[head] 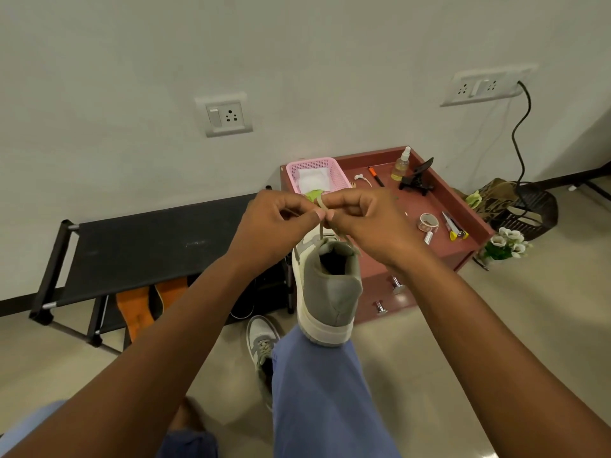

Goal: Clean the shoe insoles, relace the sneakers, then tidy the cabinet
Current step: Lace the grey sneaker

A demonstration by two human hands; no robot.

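Note:
A grey and cream sneaker (327, 292) rests heel-down on my raised knee, its opening facing me. Its beige lace (321, 209) runs up from the tongue to my fingers. My left hand (281, 223) pinches the lace between thumb and forefinger. My right hand (363, 219) pinches the same lace right beside it, the fingertips of both hands nearly touching above the shoe. The second sneaker (261, 348) lies on the floor below, partly hidden by my blue trouser leg. Two orange insoles (135, 309) lean under the black shoe rack (139, 246).
A reddish cabinet (463, 223) stands behind the shoe, its top holding a pink basket (337, 173), a spray bottle (400, 165), a tape roll (428, 221), pens and a black phone stand (417, 180). White flowers (506, 242) and a dark bin (532, 209) sit to the right.

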